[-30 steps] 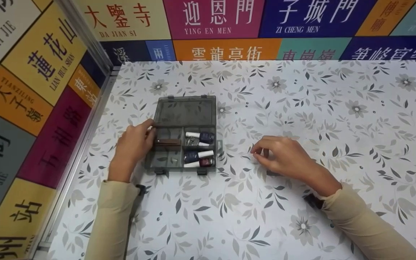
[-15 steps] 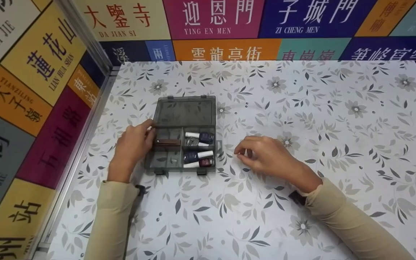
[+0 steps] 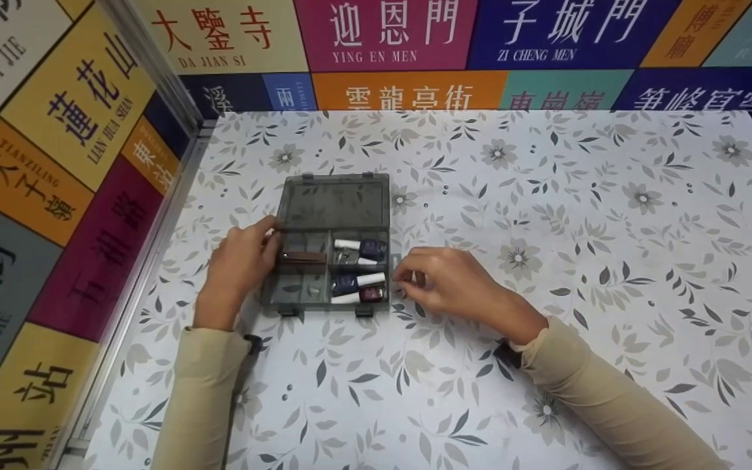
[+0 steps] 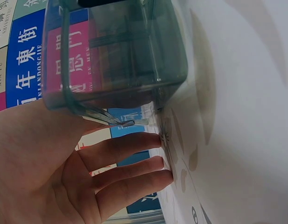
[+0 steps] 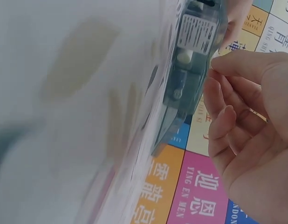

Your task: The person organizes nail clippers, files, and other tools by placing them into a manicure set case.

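A translucent dark grey compartment box [image 3: 297, 287] lies on the table with its lid [image 3: 337, 202] laid back, away from the person. In its right compartments are several nail polish bottles with white caps, among them a navy bottle [image 3: 343, 283] and a dark red bottle [image 3: 371, 294]. A narrow brown item [image 3: 304, 257] lies at the left divider. My left hand [image 3: 239, 267] rests against the box's left side, its lower fingers [image 4: 130, 144] extended down to the tabletop. My right hand [image 3: 448, 281] holds nothing; its loosely bent fingertips are right by the box's right edge.
The table [image 3: 585, 215] has a white floral cover. Panels of coloured signs with large characters stand along the back [image 3: 389, 32] and the left side [image 3: 82, 170], close to the left forearm. A barcode label [image 5: 197, 33] shows on the box's side.
My right hand has moved left across the table to the box's right edge, fingers still loosely bent. The left hand and the box have stayed in place.
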Demonstrator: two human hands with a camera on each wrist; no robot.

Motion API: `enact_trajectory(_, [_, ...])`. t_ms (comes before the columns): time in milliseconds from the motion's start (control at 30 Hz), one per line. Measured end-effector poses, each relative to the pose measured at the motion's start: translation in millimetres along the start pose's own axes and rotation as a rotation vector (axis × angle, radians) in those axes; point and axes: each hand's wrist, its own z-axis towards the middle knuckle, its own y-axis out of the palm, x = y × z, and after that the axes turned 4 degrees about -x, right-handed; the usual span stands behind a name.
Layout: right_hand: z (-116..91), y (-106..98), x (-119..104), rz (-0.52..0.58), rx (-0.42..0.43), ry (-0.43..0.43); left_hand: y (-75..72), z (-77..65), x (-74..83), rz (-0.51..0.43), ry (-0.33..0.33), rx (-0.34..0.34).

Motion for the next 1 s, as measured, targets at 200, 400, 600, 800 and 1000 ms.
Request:
enact_trajectory(200, [6.8, 5.2, -6.1, 0.006, 0.025, 0.021, 1.0, -0.3, -0.8, -0.006, 0.004, 0.002])
enact_trajectory(400, [11.5, 9.4, -11.5, 0.049, 0.061, -0.022, 1.4, 0.4, -1.1, -0.01, 0.008, 0.01])
enact_trajectory(600, [21.3, 16.4, -20.8, 0.053, 0.072, -0.042, 0.4, 0.2, -1.0, -0.014, 0.0, 0.001])
enact_trajectory(800, [33.8, 24.0, -30.4, 0.056, 0.076, -0.051, -1.0, 0.0, -0.7, -0.011, -0.011, -0.012])
enact_trajectory(1000, [45.4, 30.3, -37.6, 0.066, 0.08, -0.056, -1.5, 0.0, -0.1, -0.013, -0.02, -0.022])
